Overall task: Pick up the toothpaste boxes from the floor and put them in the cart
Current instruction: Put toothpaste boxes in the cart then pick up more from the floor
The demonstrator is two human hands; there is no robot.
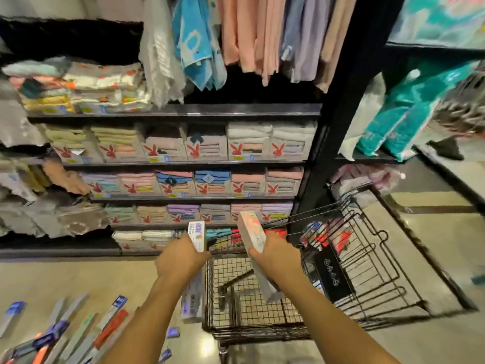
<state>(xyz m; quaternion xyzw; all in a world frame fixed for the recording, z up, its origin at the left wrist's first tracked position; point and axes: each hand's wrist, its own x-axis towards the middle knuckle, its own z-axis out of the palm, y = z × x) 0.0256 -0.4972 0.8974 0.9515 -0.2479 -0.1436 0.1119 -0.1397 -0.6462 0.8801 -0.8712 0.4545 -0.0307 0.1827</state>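
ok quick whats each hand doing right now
Left hand: holding a long white-and-blue cardboard toothpaste box.
Right hand: holding a long pink-and-grey cardboard toothpaste box.

Floor (65,279): beige, glossy tile, with a dark inlaid stripe on the right side. Toothpaste boxes (78,329) lie scattered flat on it at lower left, several overlapping and at mixed angles; ends are blue, orange or grey. One small blue box (173,332) lies apart from the heap, near the cart. The cart (367,258), black wire, stands on the floor beside the heap; several boxes (322,235) rest against its far end. Shelving unit (183,162), dark, stands on the floor behind; its tiers carry folded towels (246,145) in open-fronted cartons set side by side.
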